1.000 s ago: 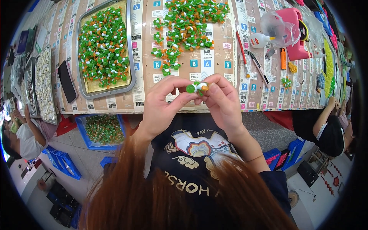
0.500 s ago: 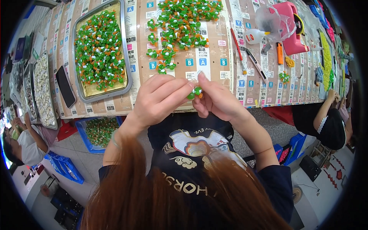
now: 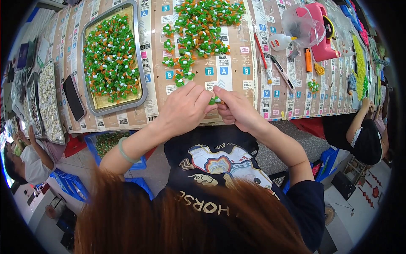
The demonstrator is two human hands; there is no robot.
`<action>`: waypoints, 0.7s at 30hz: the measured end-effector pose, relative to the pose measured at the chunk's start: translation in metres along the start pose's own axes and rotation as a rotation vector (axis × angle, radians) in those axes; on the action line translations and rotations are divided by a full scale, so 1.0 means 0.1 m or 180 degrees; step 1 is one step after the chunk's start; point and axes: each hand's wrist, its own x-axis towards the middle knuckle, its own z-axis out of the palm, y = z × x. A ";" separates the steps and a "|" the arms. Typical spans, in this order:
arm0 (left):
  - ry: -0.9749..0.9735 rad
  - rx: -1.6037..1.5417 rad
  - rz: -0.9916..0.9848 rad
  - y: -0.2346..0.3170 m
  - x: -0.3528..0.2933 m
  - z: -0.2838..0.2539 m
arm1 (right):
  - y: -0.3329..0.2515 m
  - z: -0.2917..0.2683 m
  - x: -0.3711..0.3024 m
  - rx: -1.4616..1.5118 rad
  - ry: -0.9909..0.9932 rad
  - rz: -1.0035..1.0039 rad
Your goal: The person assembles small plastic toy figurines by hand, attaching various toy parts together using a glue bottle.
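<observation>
Left hand (image 3: 186,106) and right hand (image 3: 237,106) meet fingertip to fingertip just over the near edge of the table, both bare, pinching one small green-and-white piece (image 3: 217,100) between them. The left hand's fingers are curled over, backs upward; the right thumb presses along the top, its fingers folded beneath. Compared with a second ago, when the piece showed green, white and orange between spread fingertips, the hands have closed in and cover most of it, so it seems to be getting close finger work rather than being put down; exactly what the fingertips do is hidden. Beyond the left hand lies a loose heap of similar green, white and orange pieces (image 3: 203,25). Farther to that hand's left is a grey-rimmed tray (image 3: 144,80) filled with more, and past it a dark phone (image 3: 73,98). Beyond the right hand, to its right, lie a red pen (image 3: 261,51), a black-and-white pen (image 3: 282,73), a white squeeze bottle (image 3: 280,42) and an orange lighter (image 3: 308,60). One small green cluster (image 3: 313,86) sits well apart, right of the right hand.
</observation>
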 end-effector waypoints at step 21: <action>0.0696 -0.3600 -0.1705 0.38 -0.06 0.06 | -0.11 0.02 -0.10 -0.2581 0.0522 -0.3973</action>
